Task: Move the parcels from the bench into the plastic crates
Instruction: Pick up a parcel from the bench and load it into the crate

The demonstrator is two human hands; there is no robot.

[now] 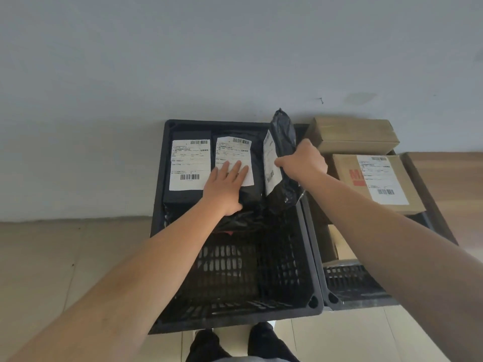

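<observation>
A black plastic crate (311, 296) stands on the floor in front of me. Two black bagged parcels with white labels lie flat at its far end: one at the left (189, 165) and one in the middle (235, 152). My left hand (226, 185) rests flat, fingers straight, on the middle parcel. My right hand (305, 160) grips a third black bagged parcel (281, 142), which stands on edge and tilted against the crate's right wall. A second black crate (350, 291) sits to the right, holding cardboard boxes.
In the right crate lie a brown box (352, 134) at the back and a labelled brown box (379, 178) in front of it. A wooden surface (449, 184) runs along the far right. A grey wall rises behind; the tiled floor and my shoes (235, 343) are below.
</observation>
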